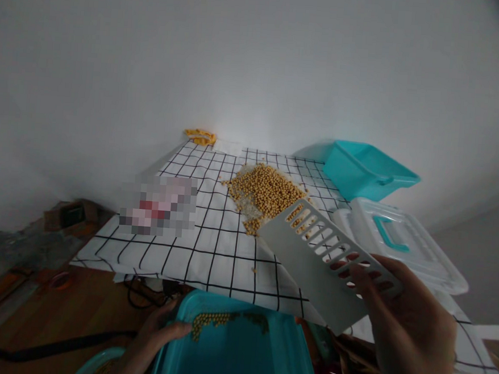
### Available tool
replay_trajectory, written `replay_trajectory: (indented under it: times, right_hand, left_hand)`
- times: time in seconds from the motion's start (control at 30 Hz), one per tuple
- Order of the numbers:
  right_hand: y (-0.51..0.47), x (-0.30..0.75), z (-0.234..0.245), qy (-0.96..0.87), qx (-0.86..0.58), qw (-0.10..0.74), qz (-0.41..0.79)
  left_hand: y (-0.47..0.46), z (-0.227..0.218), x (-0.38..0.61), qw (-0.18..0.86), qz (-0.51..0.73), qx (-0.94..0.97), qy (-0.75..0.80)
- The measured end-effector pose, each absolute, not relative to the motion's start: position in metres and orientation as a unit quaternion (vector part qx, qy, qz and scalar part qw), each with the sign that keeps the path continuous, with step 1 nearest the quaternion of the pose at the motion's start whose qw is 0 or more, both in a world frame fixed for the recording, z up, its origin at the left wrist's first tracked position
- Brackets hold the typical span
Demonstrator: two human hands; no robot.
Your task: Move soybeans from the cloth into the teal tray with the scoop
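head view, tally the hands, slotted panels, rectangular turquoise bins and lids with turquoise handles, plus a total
Hands: 2 (left hand, right hand)
Slotted panel: 1
Rectangular turquoise bins: 2 (far bin, near bin)
Turquoise-handled lid: 1
Total: 6

Dim, greyish light falls softly, palest on the wall [258, 56] just above the counter [197, 252]; the floor [74, 306] sinks into murk. A faint shadow spreads left of the bin [353, 174]. The wide lens stretches the edges, the right hand [415, 324] looks soft, a pixelated patch [158, 206] masks the counter's left, and a dark blur fills the top right corner.
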State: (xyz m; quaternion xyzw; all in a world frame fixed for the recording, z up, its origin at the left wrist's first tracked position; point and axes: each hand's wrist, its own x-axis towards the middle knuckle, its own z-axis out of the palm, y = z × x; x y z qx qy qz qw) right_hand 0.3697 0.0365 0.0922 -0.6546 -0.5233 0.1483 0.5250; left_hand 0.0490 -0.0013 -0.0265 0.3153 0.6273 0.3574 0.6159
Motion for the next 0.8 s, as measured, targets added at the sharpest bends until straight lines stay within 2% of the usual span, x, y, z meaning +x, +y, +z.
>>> replay_trajectory:
  times: [0.3,0.8]
  right_hand:
    - [0.058,0.363,0.093,-0.526,-0.668,0.515,0.105]
    - [0.063,0.355,0.094,-0.585,-0.627,0.503,0.107]
  left_hand:
    - [-0.005,-0.032,0.049,0.64,0.352,0.297,0.615]
    - [-0.007,-0.035,0.054,0.651,0.363,0.288,0.601]
